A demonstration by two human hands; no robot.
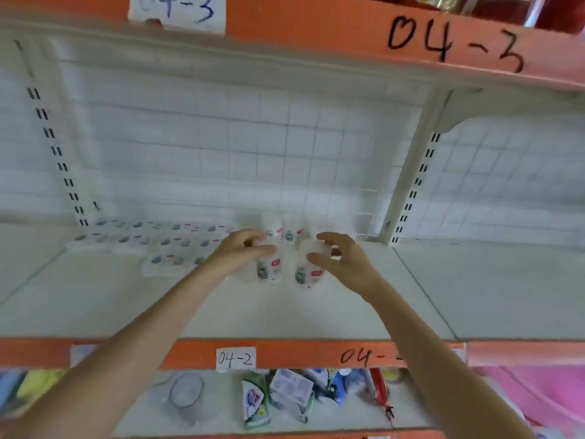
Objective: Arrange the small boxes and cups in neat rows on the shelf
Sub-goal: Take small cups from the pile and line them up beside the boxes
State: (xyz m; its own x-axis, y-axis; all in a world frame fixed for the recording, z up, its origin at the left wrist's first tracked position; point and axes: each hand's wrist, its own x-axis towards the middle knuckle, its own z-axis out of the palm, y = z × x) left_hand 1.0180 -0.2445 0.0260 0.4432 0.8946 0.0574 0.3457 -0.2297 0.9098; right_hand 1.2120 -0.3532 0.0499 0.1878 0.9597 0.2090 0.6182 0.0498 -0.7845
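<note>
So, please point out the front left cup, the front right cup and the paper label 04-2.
front left cup (268, 270): head view, printed side.
front right cup (306, 275), head view, printed side.
paper label 04-2 (236, 359): head view, its middle.

Brightness: bright, even, washed-out on the white shelf (285, 315); whites near the wire grid back panel (221, 147) lose detail
Shadows: faint and soft; slightly darker band under the upper shelf at 12 o'clock
Blur: whole frame soft; cups (269, 270) and small boxes (158, 245) smeared, print unreadable; both hands fuzzy-edged
Distortion: wide-angle bending; orange rails bow at 6 and 12 o'clock; uprights lean at 3 and 9 o'clock
Sharpest: handwritten label (235, 359) at 6 o'clock
</note>
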